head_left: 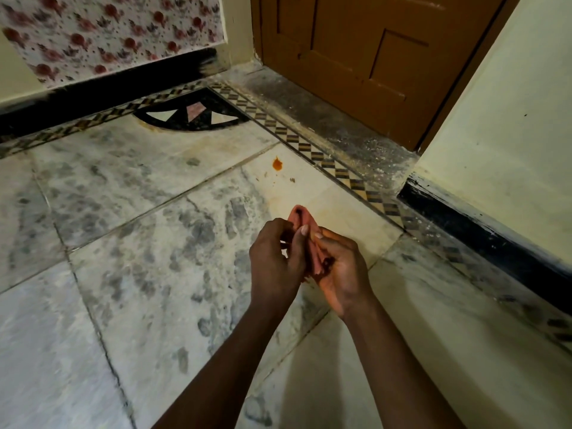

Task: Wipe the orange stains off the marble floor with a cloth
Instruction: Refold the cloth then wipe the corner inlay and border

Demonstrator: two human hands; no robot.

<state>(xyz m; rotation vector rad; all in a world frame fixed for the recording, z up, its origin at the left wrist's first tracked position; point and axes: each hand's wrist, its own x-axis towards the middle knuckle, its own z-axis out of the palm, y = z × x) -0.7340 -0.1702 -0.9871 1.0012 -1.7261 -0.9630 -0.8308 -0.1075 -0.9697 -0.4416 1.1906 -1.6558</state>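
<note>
A small pink cloth (305, 218) is bunched between both hands, held above the marble floor (139, 212). My left hand (275, 258) pinches its left side with thumb and fingers. My right hand (339, 267) cups it from the right, fingers curled around the folds. An orange stain (277, 164) sits on the pale slab beyond the hands, with small brownish specks (292, 180) just nearer. A faint orange smear (334, 209) tints the slab right behind the cloth.
A brown wooden door (356, 57) stands at the far right, with a dusty grey threshold (309, 113) before it. A checkered inlay border (337, 173) runs diagonally. A cream wall with black skirting (464, 224) closes the right. Floral fabric (108, 35) hangs at the far left.
</note>
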